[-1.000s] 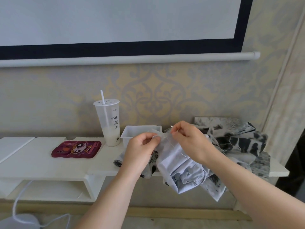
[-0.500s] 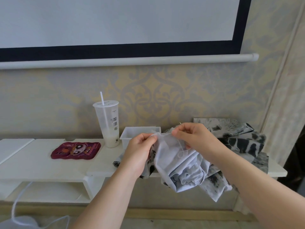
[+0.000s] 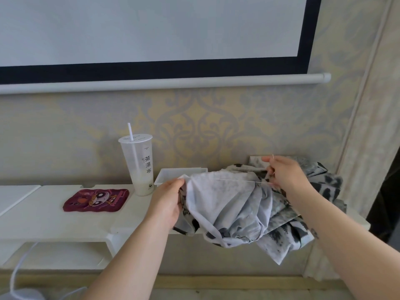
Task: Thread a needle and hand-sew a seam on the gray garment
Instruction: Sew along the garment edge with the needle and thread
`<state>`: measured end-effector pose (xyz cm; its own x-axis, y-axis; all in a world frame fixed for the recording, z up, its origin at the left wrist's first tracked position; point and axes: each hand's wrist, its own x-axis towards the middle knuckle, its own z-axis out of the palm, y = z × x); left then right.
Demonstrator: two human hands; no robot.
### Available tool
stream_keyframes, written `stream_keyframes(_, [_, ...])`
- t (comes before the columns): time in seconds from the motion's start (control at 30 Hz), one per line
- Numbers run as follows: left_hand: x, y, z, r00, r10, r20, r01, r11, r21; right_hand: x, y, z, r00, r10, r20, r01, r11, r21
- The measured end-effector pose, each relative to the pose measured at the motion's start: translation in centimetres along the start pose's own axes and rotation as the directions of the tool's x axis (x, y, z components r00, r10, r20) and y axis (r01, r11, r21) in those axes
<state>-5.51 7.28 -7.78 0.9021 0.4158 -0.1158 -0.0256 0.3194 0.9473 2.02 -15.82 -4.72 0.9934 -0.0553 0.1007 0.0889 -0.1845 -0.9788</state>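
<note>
Now we hold the gray garment [image 3: 227, 202] up between both hands, just above the right part of the white surface [image 3: 43, 215]. Our left hand [image 3: 167, 202] has its fingers curled round the cloth's upper left edge and grips it there, with the pale side of the fabric turned toward us. Our right hand [image 3: 285, 176] is raised to the right and clamped on the needle [image 3: 273, 157], pinching it between thumb and forefinger so that a short end sticks up above the fingers. A thin white thread [image 3: 238, 180] runs almost level from the cloth across to that hand and looks drawn straight. The rest of the garment, blotched with black and gray, lies bunched on the surface behind and under our hands, and folds of it hang over the front edge. A small white tray [image 3: 180, 172] sits just behind our left hand, near the wall. Left of it stands a clear plastic cup [image 3: 138, 167] with a white straw [image 3: 130, 133] and a little pale liquid at the bottom. Farther left, a dark red cartoon pouch [image 3: 96, 200] lies flat on the surface. A projector screen [image 3: 151, 29] with a black border hangs on the patterned wall above.
</note>
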Motion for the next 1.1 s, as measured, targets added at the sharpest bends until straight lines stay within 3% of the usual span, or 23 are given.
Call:
stream_keyframes(0.1, [-0.3, 0.1, 0.2, 0.999, 0.053, 0.007, -0.053, 0.997, 0.054, 0.0, 0.1, 0.1, 0.999, -0.045, -0.014, 0.039, 0.946, -0.32])
stream_keyframes(0.17, [-0.5, 0.2, 0.3, 0.996, 0.087, -0.008, -0.087, 0.994, 0.066, -1.2, -0.5, 0.9, 0.969, -0.244, -0.023, 0.196, 0.828, -0.525])
stream_keyframes(0.23, [-0.5, 0.2, 0.3, 0.992, 0.123, -0.006, -0.122, 0.988, 0.09, -3.0, -1.9, 2.0, 0.877, -0.477, 0.058, 0.43, 0.726, -0.536])
stream_keyframes(0.27, [-0.5, 0.2, 0.3, 0.99, 0.141, 0.003, -0.14, 0.984, 0.106, -3.8, -2.6, 2.7, 0.842, -0.517, 0.156, 0.52, 0.699, -0.491])
stream_keyframes(0.33, [-0.7, 0.3, 0.5, 0.986, 0.165, 0.024, -0.166, 0.977, 0.131, -5.2, -3.2, 4.5, 0.803, -0.467, 0.37, 0.593, 0.682, -0.428])
stream_keyframes(0.43, [-0.9, 0.3, 0.6, 0.982, 0.18, 0.048, -0.185, 0.973, 0.139, -5.4, -2.9, 6.5, 0.775, -0.42, 0.472, 0.622, 0.641, -0.45])
stream_keyframes(0.53, [-1.2, 0.6, 0.4, 0.983, 0.171, 0.073, -0.18, 0.975, 0.132, -5.0, -3.0, 6.8, 0.795, -0.346, 0.498, 0.581, 0.67, -0.462])
stream_keyframes(0.7, [-1.2, 1.2, 0.7, 0.989, 0.057, 0.14, -0.046, 0.995, -0.084, -4.7, -3.2, 4.8, 0.809, -0.178, 0.56, 0.376, 0.89, -0.259])
stream_keyframes(0.8, [-0.7, 1.4, 0.7, 0.992, -0.058, 0.112, 0.081, 0.973, -0.218, -4.1, -3.0, 3.2, 0.815, -0.174, 0.553, 0.169, 0.984, 0.061])
stream_keyframes(0.87, [-0.2, 1.2, 0.5, 0.99, -0.128, 0.056, 0.139, 0.939, -0.314, -3.4, -3.0, 2.2, 0.843, -0.188, 0.504, 0.047, 0.96, 0.277])
stream_keyframes(0.93, [0.2, 1.0, 0.5, 0.985, -0.174, 0.007, 0.164, 0.908, -0.386, -2.9, -2.9, 1.1, 0.879, -0.175, 0.443, -0.01, 0.923, 0.384])
stream_keyframes(1.1, [0.0, 0.9, 1.4, 0.969, -0.24, -0.054, 0.191, 0.872, -0.45, -1.8, -1.9, -0.4, 0.965, -0.128, 0.23, 0.066, 0.964, 0.259])
